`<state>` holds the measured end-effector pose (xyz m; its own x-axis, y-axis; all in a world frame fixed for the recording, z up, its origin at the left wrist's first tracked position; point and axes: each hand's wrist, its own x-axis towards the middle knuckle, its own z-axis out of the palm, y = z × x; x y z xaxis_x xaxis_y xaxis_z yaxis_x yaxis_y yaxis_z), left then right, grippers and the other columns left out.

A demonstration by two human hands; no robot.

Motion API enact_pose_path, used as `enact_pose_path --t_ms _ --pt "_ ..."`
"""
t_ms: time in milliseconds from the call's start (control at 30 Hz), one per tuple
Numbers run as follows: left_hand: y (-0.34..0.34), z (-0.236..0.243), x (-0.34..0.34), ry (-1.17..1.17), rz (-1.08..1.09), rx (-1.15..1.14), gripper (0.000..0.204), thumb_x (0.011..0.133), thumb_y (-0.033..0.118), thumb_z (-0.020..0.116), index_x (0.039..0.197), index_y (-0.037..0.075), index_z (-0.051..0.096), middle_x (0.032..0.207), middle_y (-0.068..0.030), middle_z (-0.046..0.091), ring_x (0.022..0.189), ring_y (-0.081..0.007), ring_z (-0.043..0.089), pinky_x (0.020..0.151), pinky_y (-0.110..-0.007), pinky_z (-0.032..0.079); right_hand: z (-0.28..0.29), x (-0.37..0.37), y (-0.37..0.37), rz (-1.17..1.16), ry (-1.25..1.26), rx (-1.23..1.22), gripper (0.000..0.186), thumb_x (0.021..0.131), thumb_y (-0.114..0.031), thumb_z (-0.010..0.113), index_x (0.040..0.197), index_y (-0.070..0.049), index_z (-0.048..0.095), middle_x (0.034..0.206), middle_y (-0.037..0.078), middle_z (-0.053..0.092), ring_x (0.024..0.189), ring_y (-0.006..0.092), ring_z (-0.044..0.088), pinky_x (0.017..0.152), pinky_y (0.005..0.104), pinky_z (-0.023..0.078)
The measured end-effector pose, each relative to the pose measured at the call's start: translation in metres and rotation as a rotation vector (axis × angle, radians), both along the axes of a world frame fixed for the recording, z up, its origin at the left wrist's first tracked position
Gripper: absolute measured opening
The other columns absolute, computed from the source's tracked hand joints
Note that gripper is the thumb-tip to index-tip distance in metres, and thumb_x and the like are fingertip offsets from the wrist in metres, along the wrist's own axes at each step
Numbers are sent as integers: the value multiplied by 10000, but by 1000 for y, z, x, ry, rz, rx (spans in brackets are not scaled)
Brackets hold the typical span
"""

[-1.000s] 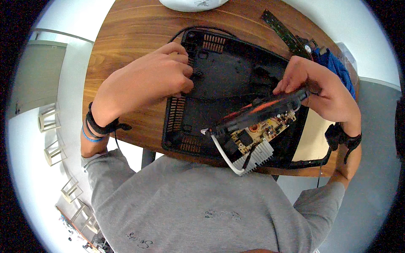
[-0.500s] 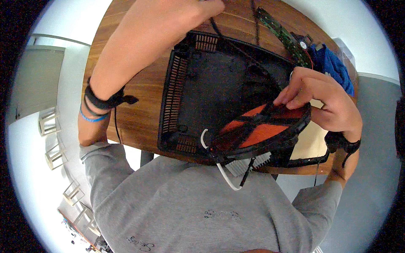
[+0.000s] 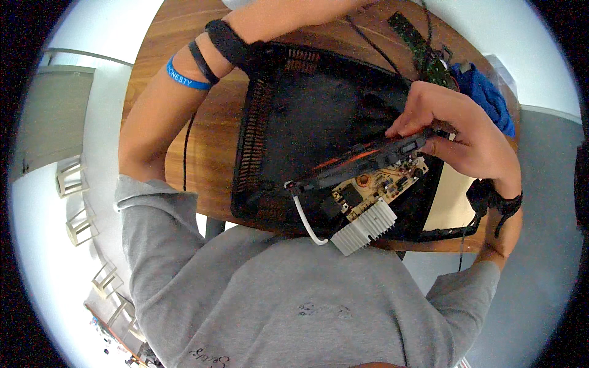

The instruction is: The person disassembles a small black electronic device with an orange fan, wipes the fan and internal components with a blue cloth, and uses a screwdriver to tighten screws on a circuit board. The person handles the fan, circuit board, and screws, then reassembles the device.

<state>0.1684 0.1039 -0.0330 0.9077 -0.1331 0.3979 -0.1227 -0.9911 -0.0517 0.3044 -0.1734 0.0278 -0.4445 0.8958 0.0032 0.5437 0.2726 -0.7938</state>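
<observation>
My right hand point(image 3: 457, 129) is closed on the edge of an induction coil point(image 3: 362, 161), a black ribbed frame with orange-copper windings, tilted nearly edge-on. A white wire point(image 3: 302, 214) runs from its left end down toward a finned grey heatsink point(image 3: 365, 227). That heatsink sits on a tan circuit board point(image 3: 380, 184) with several small parts, below the coil. Behind lies a black plastic housing point(image 3: 307, 122) with vent slots along its sides. My left hand point(image 3: 300, 15) reaches over the housing's far side to the upper edge; its fingers are out of the picture.
A long green circuit board point(image 3: 420, 49) lies at the far right beside a blue cloth point(image 3: 485, 95). Black cables point(image 3: 374, 46) cross the wooden table point(image 3: 211, 144). A cream panel point(image 3: 451, 202) with a dark edge lies at right. Several stools point(image 3: 73, 184) stand left on the floor.
My left arm has moved farther and to the right, taking its fingers out of view. My right hand has tipped the coil more upright, exposing the circuit board and heatsink.
</observation>
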Motion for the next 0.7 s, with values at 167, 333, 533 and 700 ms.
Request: enact_pose_path --t_ms 167,333,533,700 --pt "2 15 -15 448 -155 -182 295 1049 129 602 1241 -77 692 1138 -257 762 1062 -412 743 916 -479 597 2 -1 2 -79 1 -91 277 915 -59 812 1115 -6 628 972 91 628 962 220 665 857 376 540" --pt "-28 44 -61 544 -158 -640 398 1167 275 504 1326 -69 626 1060 -227 754 970 -359 737 887 -439 588 3 -12 17 -130 -48 -220 237 974 19 762 1131 2 585 1058 60 598 1038 121 603 875 275 515" --pt "-46 43 -108 587 -152 -923 384 1160 298 505 1377 -11 576 1043 -160 734 939 -274 704 868 -391 572 -42 -7 38 -148 24 -119 349 1002 -182 796 1276 -10 665 1131 113 738 1080 207 691 962 364 559" --pt "-55 27 -132 567 -18 -868 466 1062 135 698 1500 79 551 1307 -128 719 1229 -263 692 1026 -389 560 -56 -11 64 -80 4 -181 328 1046 -179 736 1316 -16 645 1155 106 735 1089 187 681 977 360 554"
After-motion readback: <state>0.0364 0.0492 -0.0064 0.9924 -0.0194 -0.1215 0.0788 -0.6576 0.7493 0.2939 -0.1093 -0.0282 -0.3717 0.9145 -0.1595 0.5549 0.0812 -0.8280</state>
